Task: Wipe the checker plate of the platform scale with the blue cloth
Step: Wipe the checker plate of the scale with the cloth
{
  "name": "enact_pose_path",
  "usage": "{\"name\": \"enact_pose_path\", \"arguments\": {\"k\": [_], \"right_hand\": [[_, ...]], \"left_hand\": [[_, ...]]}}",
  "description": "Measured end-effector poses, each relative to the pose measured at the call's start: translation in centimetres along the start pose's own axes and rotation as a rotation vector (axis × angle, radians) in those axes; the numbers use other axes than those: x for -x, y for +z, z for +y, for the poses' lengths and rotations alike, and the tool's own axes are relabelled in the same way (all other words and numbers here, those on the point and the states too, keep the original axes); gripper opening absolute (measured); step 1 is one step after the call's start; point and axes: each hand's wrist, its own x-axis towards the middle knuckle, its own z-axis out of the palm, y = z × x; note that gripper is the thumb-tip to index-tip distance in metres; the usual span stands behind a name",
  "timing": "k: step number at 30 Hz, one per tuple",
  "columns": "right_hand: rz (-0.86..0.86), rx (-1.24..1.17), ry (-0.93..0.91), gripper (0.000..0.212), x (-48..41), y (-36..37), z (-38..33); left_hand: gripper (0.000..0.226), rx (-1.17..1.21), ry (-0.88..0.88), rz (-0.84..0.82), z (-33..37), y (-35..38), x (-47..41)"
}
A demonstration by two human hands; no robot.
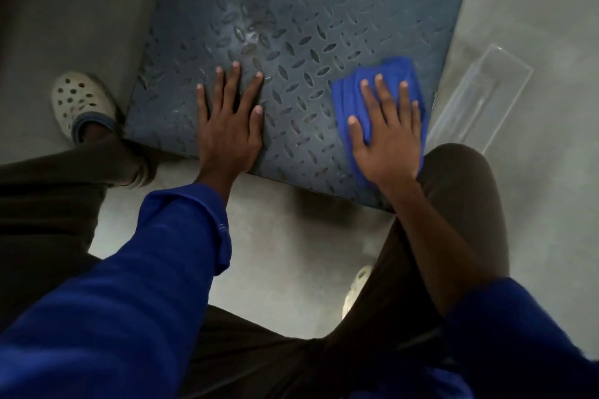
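The dark blue-grey checker plate of the platform scale lies on the floor in front of me, with a dusty scuffed patch near its middle. My left hand rests flat on the plate near its front edge, fingers spread, holding nothing. The blue cloth lies folded at the plate's near right corner. My right hand presses flat on top of the cloth, fingers apart, covering most of it.
A clear plastic tray sits on the grey concrete floor just right of the plate. My left foot in a white perforated clog stands beside the plate's left edge; my knees frame the front edge.
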Motion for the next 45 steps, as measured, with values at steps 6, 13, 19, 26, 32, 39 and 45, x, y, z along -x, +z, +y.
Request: {"name": "enact_pose_path", "arguments": {"k": [6,13,19,26,32,39,45], "right_hand": [[-0.033,-0.016,-0.089,0.064,-1.4,1.1,-10.6],[0.052,-0.021,0.193,0.063,3.3,0.2,-1.1],[-0.002,-0.03,0.011,0.063,-1.8,1.0,-7.9],[0.049,0.002,0.256,0.066,-0.8,-0.1,0.2],[-0.001,-0.007,0.185,0.075,-10.7,0.5,-3.9],[0.018,0.049,0.05,0.071,-3.9,-0.3,2.1],[-0.046,-0.004,0.186,0.077,-17.7,-0.3,-1.7]], "left_hand": [[0.062,-0.041,-0.024,-0.03,0.2,-0.1,-0.3],[0.059,0.012,-0.101,0.02,1.9,1.1,-1.3],[0.061,-0.016,-0.069,-0.036,4.4,1.5,-3.0],[0.057,-0.008,-0.083,-0.015,4.9,1.9,-3.6],[0.056,0.001,-0.115,-0.03,5.2,1.8,-5.8],[0.056,0.001,-0.141,-0.061,5.6,1.8,-8.6],[0.056,-0.005,-0.152,-0.066,5.8,1.2,-8.9]]}}
